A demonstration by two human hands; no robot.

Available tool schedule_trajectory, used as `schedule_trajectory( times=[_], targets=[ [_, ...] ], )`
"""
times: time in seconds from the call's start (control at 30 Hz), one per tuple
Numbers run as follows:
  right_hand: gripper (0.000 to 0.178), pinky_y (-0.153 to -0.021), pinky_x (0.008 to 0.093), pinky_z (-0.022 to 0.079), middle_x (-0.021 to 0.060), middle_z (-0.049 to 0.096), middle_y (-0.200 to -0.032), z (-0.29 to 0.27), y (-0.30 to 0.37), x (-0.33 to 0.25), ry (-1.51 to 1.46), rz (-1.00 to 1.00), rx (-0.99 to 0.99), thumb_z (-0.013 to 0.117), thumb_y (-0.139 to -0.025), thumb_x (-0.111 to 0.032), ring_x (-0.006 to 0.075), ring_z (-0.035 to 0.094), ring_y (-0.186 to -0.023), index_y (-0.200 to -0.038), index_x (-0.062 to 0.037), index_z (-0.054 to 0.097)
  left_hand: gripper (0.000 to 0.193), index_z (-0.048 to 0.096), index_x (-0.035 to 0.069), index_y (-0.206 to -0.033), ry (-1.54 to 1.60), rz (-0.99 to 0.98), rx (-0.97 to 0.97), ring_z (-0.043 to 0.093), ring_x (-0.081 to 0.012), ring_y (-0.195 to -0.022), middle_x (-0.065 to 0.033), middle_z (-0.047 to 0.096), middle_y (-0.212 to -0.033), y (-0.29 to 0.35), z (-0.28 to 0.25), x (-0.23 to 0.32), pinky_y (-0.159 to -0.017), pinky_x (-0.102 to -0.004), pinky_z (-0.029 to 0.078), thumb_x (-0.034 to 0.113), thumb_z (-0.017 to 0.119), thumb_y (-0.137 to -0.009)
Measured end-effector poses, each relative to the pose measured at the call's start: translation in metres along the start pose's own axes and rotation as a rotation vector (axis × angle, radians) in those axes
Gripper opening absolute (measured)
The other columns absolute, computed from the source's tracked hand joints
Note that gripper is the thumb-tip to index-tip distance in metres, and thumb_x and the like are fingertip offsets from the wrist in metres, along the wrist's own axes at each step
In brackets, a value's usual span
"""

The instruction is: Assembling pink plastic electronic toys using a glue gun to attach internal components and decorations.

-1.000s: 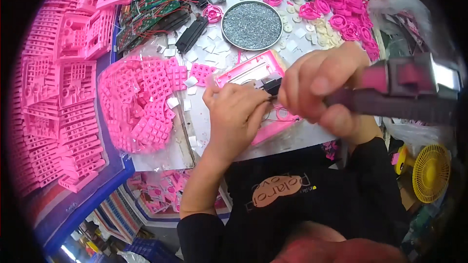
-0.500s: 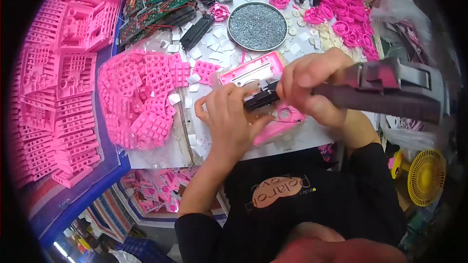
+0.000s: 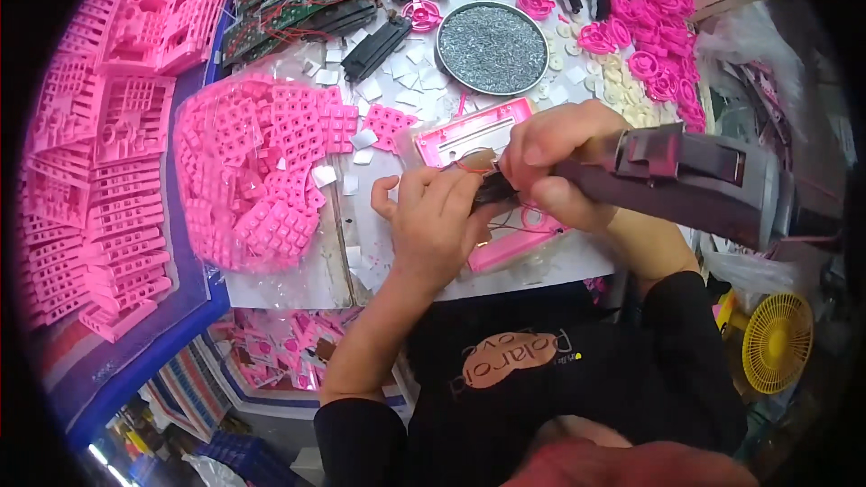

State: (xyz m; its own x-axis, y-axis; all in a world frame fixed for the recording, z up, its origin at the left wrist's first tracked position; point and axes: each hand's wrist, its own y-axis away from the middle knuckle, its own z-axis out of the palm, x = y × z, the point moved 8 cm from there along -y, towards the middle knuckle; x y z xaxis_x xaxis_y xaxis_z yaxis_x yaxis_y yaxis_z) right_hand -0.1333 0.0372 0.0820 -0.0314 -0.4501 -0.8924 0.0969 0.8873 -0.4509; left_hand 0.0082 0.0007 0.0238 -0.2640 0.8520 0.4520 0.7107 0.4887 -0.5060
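Observation:
My left hand (image 3: 437,221) pinches a small black plastic part (image 3: 492,189) between thumb and fingers, just above an open pink casing (image 3: 514,251). Much of that part is covered by my fingers. My right hand (image 3: 568,158) is closed around the front of a dark electric screwdriver (image 3: 686,182), whose body stretches to the right toward the camera. The screwdriver's tip is hidden by my hands, close to the black part. Thin wires (image 3: 519,224) run across the casing. Beyond my hands stands a round tin of small silver screws (image 3: 492,47).
A plastic bag of pink keypads (image 3: 248,176) lies left, beside stacked pink casings (image 3: 122,189). Green circuit boards (image 3: 302,4) with red wires, pink rings (image 3: 645,54) and cream discs (image 3: 609,90) fill the far side. A yellow fan (image 3: 778,343) stands lower right.
My right hand and the screwdriver's front have come closer to my left fingers, covering more of the black part. The screwdriver's rear end has swung lower. The whole view has shifted slightly.

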Motion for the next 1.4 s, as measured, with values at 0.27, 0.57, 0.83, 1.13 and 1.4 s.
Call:
schedule_trajectory(
  times=[0.27,0.57,0.83,1.13,1.4],
  targets=[
    [0.024,-0.059,0.036,0.048,0.0068,0.057,-0.069,0.003,-0.001,0.0,-0.097,0.029,0.002,0.073,-0.092,-0.013,0.0188,0.054,-0.061,-0.108,-0.0075,0.057,0.036,0.068,0.012,-0.105,0.034,-0.013,0.03,0.059,-0.0209,-0.097,0.0025,0.07,-0.103,-0.001,-0.002,0.001,-0.091,-0.045,0.027,0.026,0.081,-0.075],
    [0.022,-0.056,0.0369,0.054,0.0089,0.06,-0.072,0.012,-0.009,-0.008,0.228,-0.183,-0.174,0.074,-0.088,-0.006,0.0209,0.059,-0.058,-0.099,-0.0038,0.055,0.042,0.068,0.011,-0.11,0.073,0.049,0.09,0.06,-0.0191,-0.098,0.0025,0.068,-0.106,0.009,0.003,-0.001,-0.089,-0.0455,0.028,0.028,0.081,-0.074],
    [0.102,-0.098,0.0412,0.045,0.0166,0.061,-0.12,-0.02,0.002,0.017,0.277,0.191,-0.122,0.094,-0.059,-0.032,0.026,0.058,-0.109,-0.145,-0.0019,0.047,0.036,0.072,0.012,-0.107,0.022,-0.061,-0.019,0.057,-0.0245,-0.104,0.0011,0.068,-0.1,-0.003,-0.001,-0.003,-0.098,-0.046,0.028,0.024,0.079,-0.074],
    [0.035,-0.071,0.042,0.054,0.0125,0.069,-0.086,-0.043,0.005,0.042,0.776,0.218,-0.338,0.074,-0.087,-0.027,0.0304,0.068,-0.079,-0.117,-0.0092,0.071,0.062,0.051,0.002,-0.13,0.234,-0.184,0.063,0.05,-0.0273,-0.114,-0.0072,0.065,-0.12,0.018,0.009,-0.023,-0.104,-0.0456,0.024,0.03,0.077,-0.082],
    [0.033,-0.069,0.045,0.053,0.0121,0.069,-0.078,-0.033,-0.033,0.052,1.27,0.281,-0.431,0.075,-0.086,-0.034,0.0333,0.069,-0.077,-0.099,-0.0043,0.068,0.066,0.056,0.003,-0.14,-0.084,-0.2,-0.099,0.049,-0.0292,-0.115,-0.0082,0.063,-0.116,0.007,0.012,-0.004,-0.102,-0.049,0.024,0.03,0.075,-0.083]
  ],
)
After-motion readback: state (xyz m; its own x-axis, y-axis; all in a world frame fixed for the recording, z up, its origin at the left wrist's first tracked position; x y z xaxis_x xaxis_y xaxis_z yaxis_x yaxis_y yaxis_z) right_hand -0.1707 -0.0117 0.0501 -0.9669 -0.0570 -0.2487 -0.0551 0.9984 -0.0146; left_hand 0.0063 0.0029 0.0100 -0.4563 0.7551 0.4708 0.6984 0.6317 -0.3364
